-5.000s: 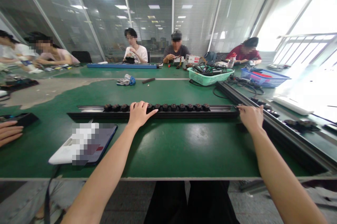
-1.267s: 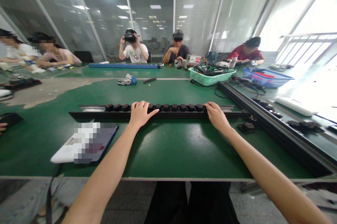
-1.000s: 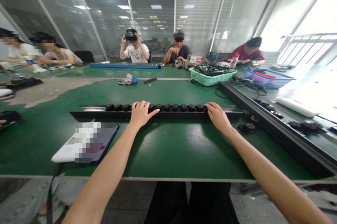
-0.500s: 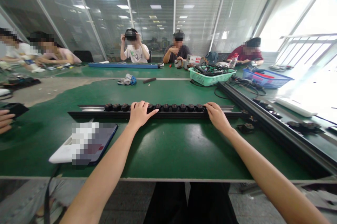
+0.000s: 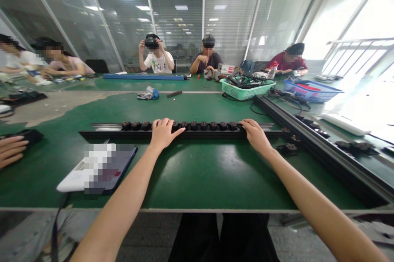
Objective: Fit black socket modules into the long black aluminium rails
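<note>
A long black channel rail [image 5: 203, 134] lies crosswise on the green table, with a row of round-topped black components [image 5: 203, 125] seated along it. My left hand [image 5: 162, 132] grips the rail left of its middle. Its fingers curl over the far side and the thumb stretches along the near side, covering part of the row. At the row's right end, my right hand [image 5: 255, 134] is closed, fingertips pressed on the last black component [image 5: 241, 127]. That piece is mostly hidden behind the fingers.
A second black rail [image 5: 308, 143] runs along the right, with loose components [image 5: 288, 148] beside it. A phone and white device [image 5: 80, 170] lie left. Green [image 5: 246, 93] and blue [image 5: 317, 94] baskets stand farther back. A co-worker's hand [image 5: 12, 151] is at left; several people sit around.
My right hand has shifted very slightly to the right; my left hand stays put. At the left edge, the co-worker's hand and black part have moved further into view.
</note>
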{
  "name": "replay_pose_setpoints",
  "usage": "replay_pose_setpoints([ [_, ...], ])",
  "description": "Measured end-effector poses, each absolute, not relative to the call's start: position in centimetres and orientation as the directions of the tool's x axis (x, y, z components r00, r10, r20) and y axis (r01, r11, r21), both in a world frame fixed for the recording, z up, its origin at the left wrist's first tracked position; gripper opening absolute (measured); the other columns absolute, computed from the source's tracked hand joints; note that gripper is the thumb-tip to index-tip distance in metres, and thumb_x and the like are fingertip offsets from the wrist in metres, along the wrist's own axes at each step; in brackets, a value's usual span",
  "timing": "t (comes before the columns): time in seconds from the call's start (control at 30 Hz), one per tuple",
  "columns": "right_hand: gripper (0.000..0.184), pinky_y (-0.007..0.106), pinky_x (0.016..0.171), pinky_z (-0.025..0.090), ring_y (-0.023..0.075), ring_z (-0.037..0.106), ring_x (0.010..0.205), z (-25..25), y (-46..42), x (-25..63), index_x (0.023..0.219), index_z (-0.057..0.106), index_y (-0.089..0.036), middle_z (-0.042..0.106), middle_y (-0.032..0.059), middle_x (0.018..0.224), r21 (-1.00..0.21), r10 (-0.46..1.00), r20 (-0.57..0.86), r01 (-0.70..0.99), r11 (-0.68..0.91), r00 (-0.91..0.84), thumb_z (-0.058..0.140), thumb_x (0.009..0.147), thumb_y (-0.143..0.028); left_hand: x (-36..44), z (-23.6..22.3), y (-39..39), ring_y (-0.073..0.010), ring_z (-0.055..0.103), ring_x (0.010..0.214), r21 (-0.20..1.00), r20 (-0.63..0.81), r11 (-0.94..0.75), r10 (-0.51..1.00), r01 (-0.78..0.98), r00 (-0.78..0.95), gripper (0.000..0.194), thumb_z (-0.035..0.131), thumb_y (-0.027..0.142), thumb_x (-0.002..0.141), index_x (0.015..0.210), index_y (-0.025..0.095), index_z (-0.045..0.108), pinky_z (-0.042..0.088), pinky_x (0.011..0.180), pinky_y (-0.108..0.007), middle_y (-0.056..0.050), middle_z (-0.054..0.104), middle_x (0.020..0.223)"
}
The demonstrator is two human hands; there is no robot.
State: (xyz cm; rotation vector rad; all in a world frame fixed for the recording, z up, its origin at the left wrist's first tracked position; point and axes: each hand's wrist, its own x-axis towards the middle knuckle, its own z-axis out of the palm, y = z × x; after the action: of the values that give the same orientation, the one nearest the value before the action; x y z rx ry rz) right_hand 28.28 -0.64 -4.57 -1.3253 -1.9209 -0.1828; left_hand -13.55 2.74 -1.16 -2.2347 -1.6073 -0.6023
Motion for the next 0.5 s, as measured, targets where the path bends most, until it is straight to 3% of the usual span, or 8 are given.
replay_pose_setpoints([
  [0.5,0.043,0.05,0.106,0.049,0.0296,0.059,0.119,-4.53,-0.82,28.66,0.121,0.072,-0.022,0.065,0.015,0.124,-0.314,0.737,0.663,0.846,0.431,-0.129,0.038,0.096,-0.022,-13.59,-1.13,2.73,-0.0333,0.054,0.117,-0.021,0.514,-0.316,0.811,0.949,0.281,0.072,0.032,0.077,0.094,0.12,0.019,0.067,0.03,0.109,-0.048,-0.016,0.065,0.121],
])
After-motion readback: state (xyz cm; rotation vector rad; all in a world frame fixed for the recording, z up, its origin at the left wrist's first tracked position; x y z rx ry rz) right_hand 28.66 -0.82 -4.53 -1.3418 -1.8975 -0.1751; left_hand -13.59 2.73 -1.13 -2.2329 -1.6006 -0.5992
